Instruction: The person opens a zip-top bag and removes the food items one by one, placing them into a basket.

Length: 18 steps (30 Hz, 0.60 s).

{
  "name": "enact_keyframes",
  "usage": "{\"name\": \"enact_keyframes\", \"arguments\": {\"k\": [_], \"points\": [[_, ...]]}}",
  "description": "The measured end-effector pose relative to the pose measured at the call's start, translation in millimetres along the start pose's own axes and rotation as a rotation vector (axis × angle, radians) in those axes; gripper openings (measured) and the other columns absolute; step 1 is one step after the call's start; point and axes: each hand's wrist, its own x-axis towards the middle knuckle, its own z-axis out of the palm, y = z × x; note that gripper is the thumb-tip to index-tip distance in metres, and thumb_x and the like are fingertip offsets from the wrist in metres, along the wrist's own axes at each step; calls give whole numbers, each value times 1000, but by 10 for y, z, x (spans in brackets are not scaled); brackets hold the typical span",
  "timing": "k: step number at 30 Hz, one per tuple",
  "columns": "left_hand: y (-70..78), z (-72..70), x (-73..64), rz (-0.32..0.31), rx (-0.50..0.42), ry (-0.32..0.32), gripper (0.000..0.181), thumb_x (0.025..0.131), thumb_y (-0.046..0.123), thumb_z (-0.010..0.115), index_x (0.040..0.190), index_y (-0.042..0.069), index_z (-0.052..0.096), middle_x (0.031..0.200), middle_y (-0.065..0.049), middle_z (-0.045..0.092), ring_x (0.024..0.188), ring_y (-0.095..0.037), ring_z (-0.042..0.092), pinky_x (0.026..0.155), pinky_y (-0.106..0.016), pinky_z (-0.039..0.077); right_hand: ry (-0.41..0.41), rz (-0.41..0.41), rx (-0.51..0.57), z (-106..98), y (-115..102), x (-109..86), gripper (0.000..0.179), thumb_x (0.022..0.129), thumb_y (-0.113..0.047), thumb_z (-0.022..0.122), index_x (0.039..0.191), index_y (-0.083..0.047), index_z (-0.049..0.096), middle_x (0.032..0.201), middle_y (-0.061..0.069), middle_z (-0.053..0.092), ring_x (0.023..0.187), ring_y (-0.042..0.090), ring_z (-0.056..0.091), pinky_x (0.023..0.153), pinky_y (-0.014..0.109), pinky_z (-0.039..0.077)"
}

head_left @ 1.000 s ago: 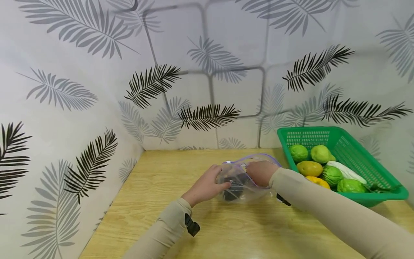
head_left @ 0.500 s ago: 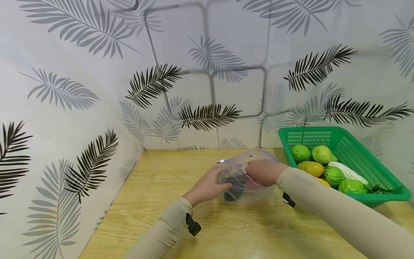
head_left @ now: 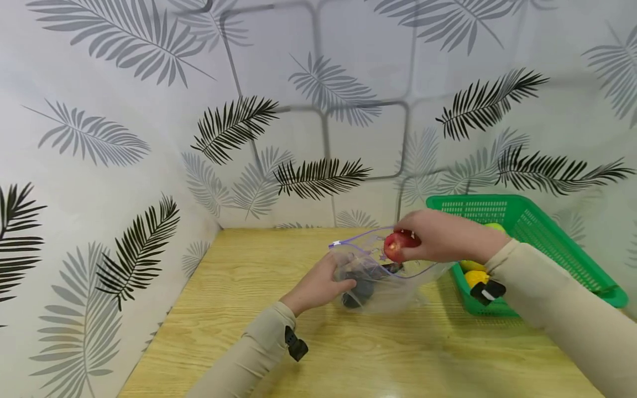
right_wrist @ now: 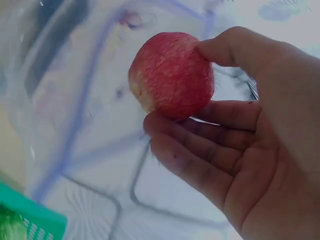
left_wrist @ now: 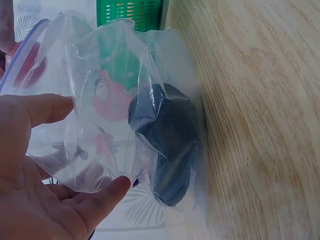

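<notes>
A clear plastic zip bag [head_left: 398, 293] with a purple-edged mouth stands on the wooden table, its mouth spread wide. My left hand [head_left: 316, 283] grips the bag's left side, thumb and fingers on the plastic. Low inside the bag lies a dark, smooth, rounded long thing [left_wrist: 172, 140]; its kind is unclear through the plastic. Over the mouth, my right hand [head_left: 445, 235] holds a red apple [right_wrist: 172, 75] between thumb and fingertips, with a pale patch at one end. Printed red figures on the bag blur what else may be inside.
To the right is a green perforated basket [head_left: 547, 221] with several fruits and vegetables, partly hidden behind my right forearm. A yellow fruit [head_left: 476, 278] shows at its near left corner. A leaf-patterned wall covering [head_left: 298, 138] rises behind the table [head_left: 269, 254].
My right hand has come up out of the bag and moved right, and the red apple in its fingers now shows. The left hand stays on the bag.
</notes>
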Motion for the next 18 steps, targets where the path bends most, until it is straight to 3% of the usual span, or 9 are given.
{"name": "enact_keyframes", "arguments": {"k": [7,10,18], "points": [[-4,1,-9,5,-14,-10,58,100,32,64,151,10,47,156,-6,44,148,-26,35,116,-48,36,141,112,23,-318,309,-319,37,94,-30,70,125,-9,69,98,-3,71,74,9,57,66,28,51],[0,-6,-15,3,-20,-16,59,100,31,64,152,9,45,157,-6,43,149,-26,34,117,-48,36,175,168,0,-341,513,-409,38,95,-28,69,125,-5,67,96,1,71,72,11,55,64,29,50],[-7,4,-14,-14,-20,-21,60,100,31,64,152,10,44,158,-5,42,149,-25,33,117,-48,36,4,289,-43,-31,1200,-463,46,94,-27,71,123,8,65,99,9,71,74,15,57,65,36,50]]}}
